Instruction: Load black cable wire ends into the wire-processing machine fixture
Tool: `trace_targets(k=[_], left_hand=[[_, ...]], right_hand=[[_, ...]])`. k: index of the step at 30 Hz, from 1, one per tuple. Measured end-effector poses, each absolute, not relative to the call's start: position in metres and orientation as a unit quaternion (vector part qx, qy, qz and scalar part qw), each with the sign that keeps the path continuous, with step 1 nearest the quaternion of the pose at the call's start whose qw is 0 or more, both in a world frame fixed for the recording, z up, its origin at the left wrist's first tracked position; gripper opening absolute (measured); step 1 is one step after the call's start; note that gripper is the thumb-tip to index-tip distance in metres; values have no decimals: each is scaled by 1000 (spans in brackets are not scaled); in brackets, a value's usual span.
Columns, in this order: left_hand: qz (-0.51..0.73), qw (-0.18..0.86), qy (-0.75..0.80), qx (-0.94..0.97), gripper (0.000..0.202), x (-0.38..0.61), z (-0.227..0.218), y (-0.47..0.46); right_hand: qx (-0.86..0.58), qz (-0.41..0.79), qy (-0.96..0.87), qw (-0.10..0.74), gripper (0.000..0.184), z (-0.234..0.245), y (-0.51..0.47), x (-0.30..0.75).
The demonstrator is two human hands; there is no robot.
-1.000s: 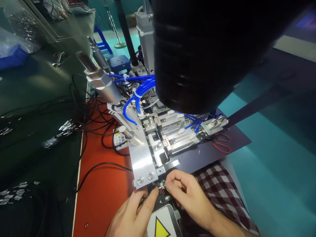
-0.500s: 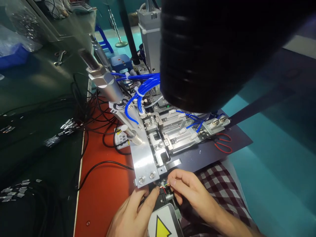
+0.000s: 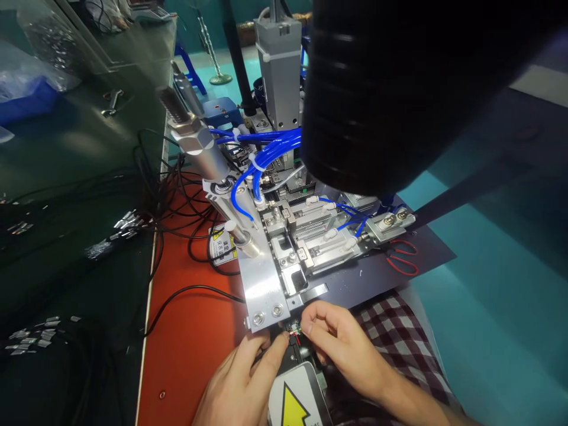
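The likeliest trouble sits in the cramped gap between the two hands, where a bunch of thin coloured wires (image 3: 294,329) shows just off the near edge of the flat metal plate (image 3: 262,290), above a dark block (image 3: 287,358). The right hand (image 3: 331,334) has its thumb and forefinger pressed together at the right side of the wires, seemingly pinching them. The left hand (image 3: 246,373) brings its thumb tip up to their left side while its forefinger reaches to the plate's near edge; whether these two fingers grip anything, I cannot tell. Strands this fine could slip out of the pinch or cross over one another, since the fingertips cover most of them and leave little to steer by. A sharp tug from the right could pull a wire loose or bend it, if the far end is fixed, which is too small to make out. The plate's edge and corner lie close to the left forefinger, so a knuckle could knock or scrape there if that hand lifts. The black cable (image 3: 190,289) on the red surface (image 3: 186,355) runs to the plate's left side, and a leftward swing of the forearm might snag it. The big black cylinder (image 3: 377,89) hides the machine's far right part, so a hazard there could go unnoticed.
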State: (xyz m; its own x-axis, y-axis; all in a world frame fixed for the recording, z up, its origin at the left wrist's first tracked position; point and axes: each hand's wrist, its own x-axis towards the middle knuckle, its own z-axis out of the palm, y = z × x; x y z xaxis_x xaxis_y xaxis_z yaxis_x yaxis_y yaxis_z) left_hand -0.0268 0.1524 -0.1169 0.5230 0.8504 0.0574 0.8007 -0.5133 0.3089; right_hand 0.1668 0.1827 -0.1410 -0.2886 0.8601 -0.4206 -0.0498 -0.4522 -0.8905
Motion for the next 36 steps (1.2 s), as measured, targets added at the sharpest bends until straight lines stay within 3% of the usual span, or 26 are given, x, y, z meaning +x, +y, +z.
trace_targets(k=[14, 27, 36], left_hand=[[108, 136, 483, 858, 41, -25, -118, 151], [124, 151, 483, 853, 40, -27, -121, 149], [114, 140, 487, 855, 42, -25, -119, 150]], right_hand=[[-486, 721, -388, 306, 27, -140, 184, 166], [-477, 721, -398, 307, 40, -140, 180, 166], [-514, 660, -456, 305, 27, -137, 179, 165]])
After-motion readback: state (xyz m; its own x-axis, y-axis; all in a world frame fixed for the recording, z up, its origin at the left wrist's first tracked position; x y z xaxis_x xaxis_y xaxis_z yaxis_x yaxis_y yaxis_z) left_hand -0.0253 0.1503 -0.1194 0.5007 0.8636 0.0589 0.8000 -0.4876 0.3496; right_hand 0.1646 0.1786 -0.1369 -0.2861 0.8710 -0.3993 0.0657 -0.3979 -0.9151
